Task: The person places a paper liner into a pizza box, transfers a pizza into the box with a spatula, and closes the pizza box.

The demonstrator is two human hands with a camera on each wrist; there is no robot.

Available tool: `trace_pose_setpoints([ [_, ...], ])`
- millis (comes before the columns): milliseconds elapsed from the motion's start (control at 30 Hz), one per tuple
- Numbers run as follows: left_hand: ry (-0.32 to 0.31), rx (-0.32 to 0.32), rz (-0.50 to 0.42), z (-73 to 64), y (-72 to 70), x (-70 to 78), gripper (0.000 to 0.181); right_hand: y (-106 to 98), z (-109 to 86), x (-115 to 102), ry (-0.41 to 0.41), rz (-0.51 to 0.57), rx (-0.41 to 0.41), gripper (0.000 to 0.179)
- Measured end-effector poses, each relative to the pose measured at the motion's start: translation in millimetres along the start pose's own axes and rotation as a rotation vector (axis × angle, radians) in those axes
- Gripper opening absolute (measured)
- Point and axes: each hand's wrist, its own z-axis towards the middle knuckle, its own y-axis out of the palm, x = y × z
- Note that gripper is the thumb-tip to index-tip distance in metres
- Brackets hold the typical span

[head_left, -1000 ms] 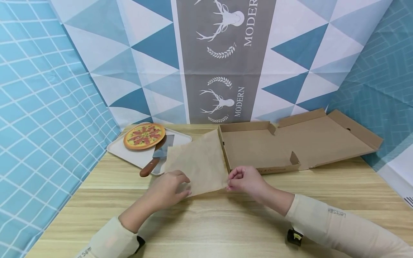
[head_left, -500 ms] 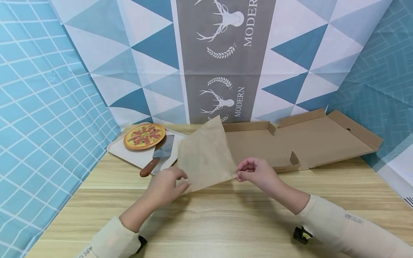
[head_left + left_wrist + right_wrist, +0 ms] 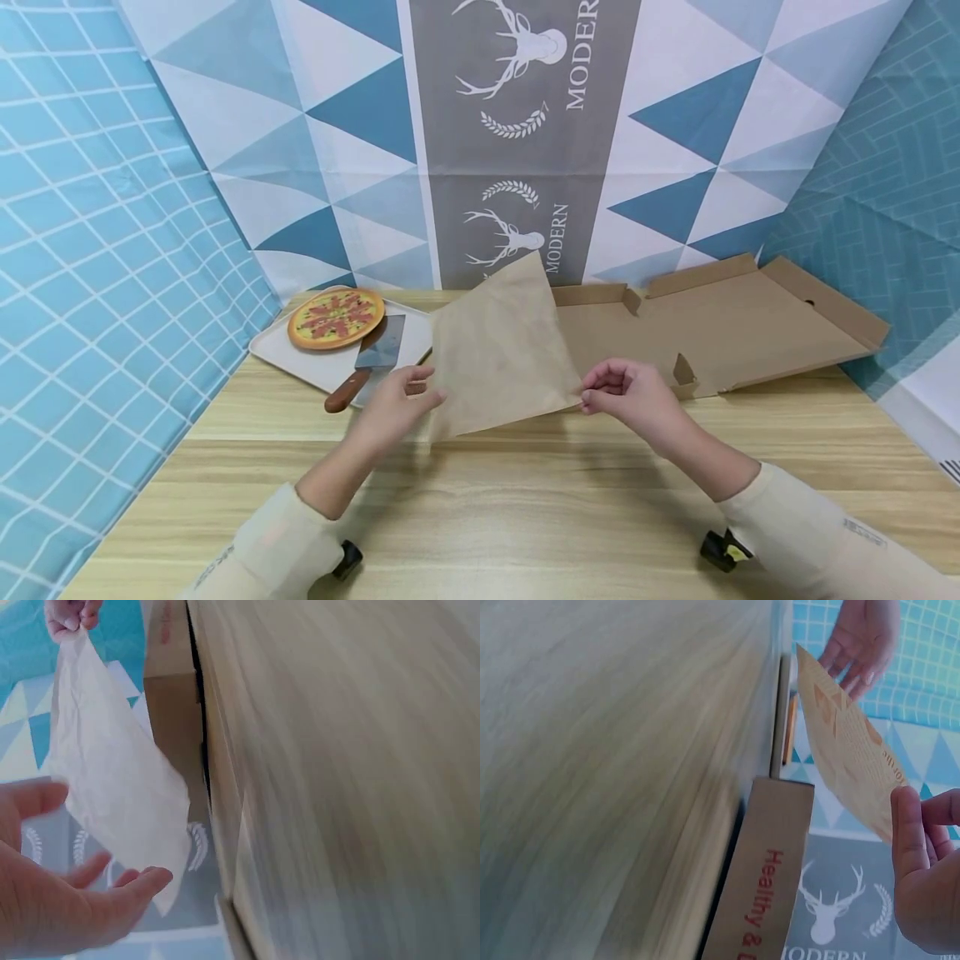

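Observation:
A thin brown sheet of greaseproof paper (image 3: pixel 502 350) hangs tilted above the table, overlapping the box's left end in the head view. My right hand (image 3: pixel 633 400) pinches its near right corner between thumb and fingers. Beside the left edge, my left hand (image 3: pixel 393 408) is spread with fingers apart. In the left wrist view, a gap separates those fingers (image 3: pixel 154 883) from each other, with no paper between them. Print shows on the sheet's underside (image 3: pixel 844 742) in the right wrist view. The open cardboard pizza box (image 3: pixel 742 321) lies flat behind my right hand.
At the back left, a white tray (image 3: pixel 303 362) bears a pizza (image 3: pixel 336 318) and a pizza server (image 3: pixel 347 390), whose wooden handle juts over the near rim. Patterned cloth walls (image 3: pixel 517 125) stand behind and at both sides of the wooden table (image 3: pixel 487 517).
The paper has risen and shifted right, its far corner now higher. My right hand moved right with it. My left fingers, at its near left corner before, have come away and opened.

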Motion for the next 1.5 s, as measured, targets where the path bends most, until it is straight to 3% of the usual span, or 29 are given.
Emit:
trace_pose_setpoints([
  [100, -0.124, 0.015, -0.237, 12.4, 3.7, 2.4, 0.052, -8.5, -2.6, 0.6, -0.009, 0.034, 0.009, 0.014],
  [167, -0.163, 0.014, -0.363, 21.1, 5.7, 2.3, 0.053, -14.0, -3.7, 1.8, -0.015, 0.074, 0.012, 0.015],
  [333, -0.284, -0.078, -0.576, 38.2, 10.1, -1.1, 0.05, -26.5, -5.0, 6.3, -0.052, 0.158, 0.001, 0.012],
  [433, -0.319, -0.141, -0.706, 45.6, 14.4, -0.3, 0.043, -34.0, -6.7, 9.2, -0.08, 0.192, -0.016, 0.006],
  [533, -0.294, -0.164, -0.786, 51.4, 17.7, 2.8, 0.046, -40.7, -8.4, 12.2, -0.101, 0.231, -0.032, 0.006],
  [700, -0.253, -0.104, -0.825, 60.1, 20.8, 8.8, 0.052, -46.9, -8.2, 17.4, -0.125, 0.313, -0.074, 0.015],
  [967, -0.2, 0.011, -0.77, 61.3, 19.7, 13.4, 0.017, -48.8, -4.4, 26.5, -0.097, 0.423, -0.162, 0.016],
  [1067, -0.179, 0.04, -0.741, 59.6, 18.2, 14.7, 0.014, -48.8, -1.6, 26.2, -0.032, 0.411, -0.139, 0.009],
  [1233, -0.153, 0.042, -0.704, 56.6, 14.5, 18.3, 0.016, -50.9, 10.2, 16.3, 0.107, 0.35, -0.075, 0.027],
  [1500, -0.14, 0.013, -0.677, 55.1, 18.2, 22.5, 0.021, -57.5, 43.7, 5.4, 0.16, 0.349, -0.016, 0.028],
])
